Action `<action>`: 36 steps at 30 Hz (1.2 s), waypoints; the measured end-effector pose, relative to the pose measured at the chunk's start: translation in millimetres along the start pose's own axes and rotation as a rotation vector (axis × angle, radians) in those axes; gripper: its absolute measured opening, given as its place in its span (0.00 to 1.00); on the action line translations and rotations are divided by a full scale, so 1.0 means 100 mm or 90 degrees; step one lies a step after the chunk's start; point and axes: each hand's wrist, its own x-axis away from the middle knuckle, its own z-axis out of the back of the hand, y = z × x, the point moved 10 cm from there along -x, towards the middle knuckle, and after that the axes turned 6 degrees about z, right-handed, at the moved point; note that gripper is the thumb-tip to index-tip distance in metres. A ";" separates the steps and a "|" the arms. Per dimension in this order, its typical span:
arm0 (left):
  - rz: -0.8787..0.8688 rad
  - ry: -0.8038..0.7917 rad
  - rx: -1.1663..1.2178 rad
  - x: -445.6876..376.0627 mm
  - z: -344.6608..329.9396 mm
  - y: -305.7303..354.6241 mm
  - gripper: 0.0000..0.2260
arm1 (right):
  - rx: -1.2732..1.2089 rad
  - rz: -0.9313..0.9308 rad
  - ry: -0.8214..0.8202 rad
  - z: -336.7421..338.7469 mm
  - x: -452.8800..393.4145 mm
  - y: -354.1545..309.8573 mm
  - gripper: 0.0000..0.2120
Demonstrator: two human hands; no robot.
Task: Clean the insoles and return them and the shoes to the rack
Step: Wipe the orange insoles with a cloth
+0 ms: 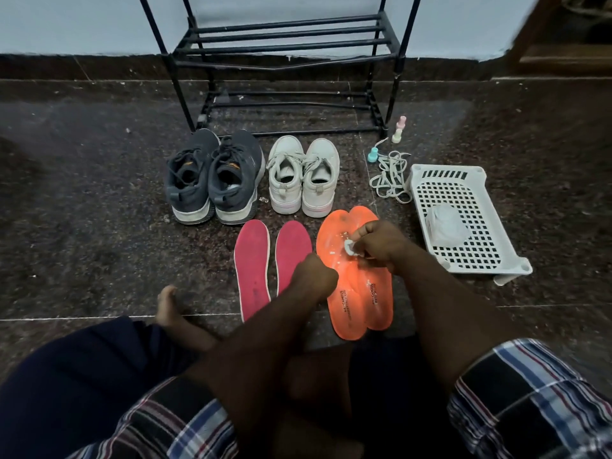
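Orange insoles [351, 293] lie side by side and overlapping under both hands, speckled with white bits. On them the right hand [381, 245] pinches a small white wad [349, 248], while the left hand [314, 279], fingers curled, presses their inner edge. Just left of the left hand lie two pink insoles [253, 270]. Beyond the hands stand dark grey shoes [212, 180] and white shoes [303, 177], with the black rack [288, 48] behind. Right of the right hand sits a white basket [463, 220], loose laces [390, 177] beyond it.
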 end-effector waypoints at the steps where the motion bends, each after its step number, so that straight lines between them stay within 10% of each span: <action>1: 0.014 -0.003 0.024 -0.01 -0.03 -0.01 0.19 | 0.008 0.000 -0.004 -0.02 -0.01 0.01 0.08; 9: 0.098 0.011 0.209 -0.21 -0.11 -0.17 0.27 | -0.006 -0.042 -0.019 -0.06 -0.04 0.11 0.05; 15: 0.074 -0.003 0.317 -0.07 -0.01 -0.03 0.04 | -0.062 -0.069 -0.037 -0.09 0.01 0.12 0.06; 22: 0.020 -0.106 0.469 0.01 -0.05 0.18 0.10 | -0.143 -0.067 -0.044 0.02 0.07 0.03 0.08; 36: -0.068 -0.173 0.631 0.47 1.07 0.39 0.12 | -0.422 0.163 -0.083 -0.12 0.45 -1.03 0.08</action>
